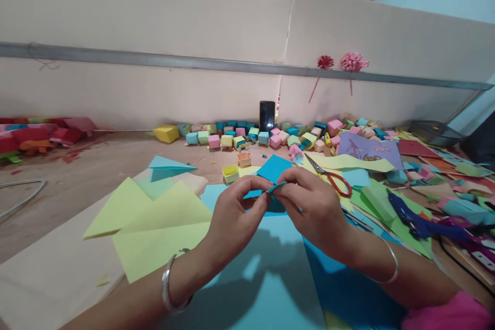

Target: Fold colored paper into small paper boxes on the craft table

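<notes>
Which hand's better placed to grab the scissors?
Right hand, likely: the scissors lie just beyond it, on its side. The left hand is farther off; both pinch the blue paper.

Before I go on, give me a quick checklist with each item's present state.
1. Left hand gripping the small blue paper piece: ok.
2. Right hand gripping the same piece: ok.
3. Folded edges aligned: cannot tell, partly covered.
4. Scissors out of both hands: ok, lying beyond the right one.
5. Right side uncluttered: not ok, a dark blue tool lies on green paper.
</notes>
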`<state>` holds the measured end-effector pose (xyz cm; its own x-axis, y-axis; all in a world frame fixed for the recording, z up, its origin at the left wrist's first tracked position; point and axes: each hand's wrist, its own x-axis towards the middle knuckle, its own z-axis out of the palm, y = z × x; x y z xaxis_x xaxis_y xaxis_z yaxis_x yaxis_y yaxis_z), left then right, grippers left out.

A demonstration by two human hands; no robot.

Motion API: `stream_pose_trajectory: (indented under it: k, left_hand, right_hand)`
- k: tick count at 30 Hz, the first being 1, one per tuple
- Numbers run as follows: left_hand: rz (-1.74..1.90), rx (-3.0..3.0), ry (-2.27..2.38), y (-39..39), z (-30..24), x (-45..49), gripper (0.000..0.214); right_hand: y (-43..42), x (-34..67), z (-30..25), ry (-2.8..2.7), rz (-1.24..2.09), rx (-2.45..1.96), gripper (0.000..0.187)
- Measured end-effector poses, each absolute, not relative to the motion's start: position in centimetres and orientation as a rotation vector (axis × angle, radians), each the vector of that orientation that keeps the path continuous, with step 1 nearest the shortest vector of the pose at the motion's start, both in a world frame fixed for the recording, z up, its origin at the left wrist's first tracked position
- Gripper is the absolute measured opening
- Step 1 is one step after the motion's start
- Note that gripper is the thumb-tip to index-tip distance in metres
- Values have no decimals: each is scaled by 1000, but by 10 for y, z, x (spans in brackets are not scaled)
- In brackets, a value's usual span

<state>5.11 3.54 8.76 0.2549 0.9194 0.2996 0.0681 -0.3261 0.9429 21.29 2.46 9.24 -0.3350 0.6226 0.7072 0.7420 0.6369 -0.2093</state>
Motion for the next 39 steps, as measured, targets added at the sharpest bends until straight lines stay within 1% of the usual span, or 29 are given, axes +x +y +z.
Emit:
stream_pose_trajectory:
  k: [3,6,13,18,23,26,29,34,39]
  left_hand:
    - [1209,1605,897,34,89,51,9]
    - [1182,1413,897,39,90,47,8]
    - [1074,987,797,50,91,43,16]
    - [1071,983,793,47,92,44,15]
    - [1103,1138,788,47,91,43,12]
    - [1126,1297,760,46,90,40,8]
    - [1139,1398,741,45,88,39,10]
    - [1149,1382,762,44,88,39,11]
    - [1106,1454,824,40,94,43,11]
  right_hand:
    - [24,215,99,-2029,-104,-947,19]
    - [22,220,110,-1999,1,-856,11]
    - [27,233,122,-1967,22,-956,13]
    - [30,234,119,-2075,132,-1056,10]
    - [30,235,118,-2112,205,-1098,13]
    - [30,235,117,-2147,167,-1078,15]
    - [31,234,115,-2197,89,-1067,17]
    - [30,235,114,-2305,-17,-1000,20]
    - [29,235,113,-2349,-102,-1073,22]
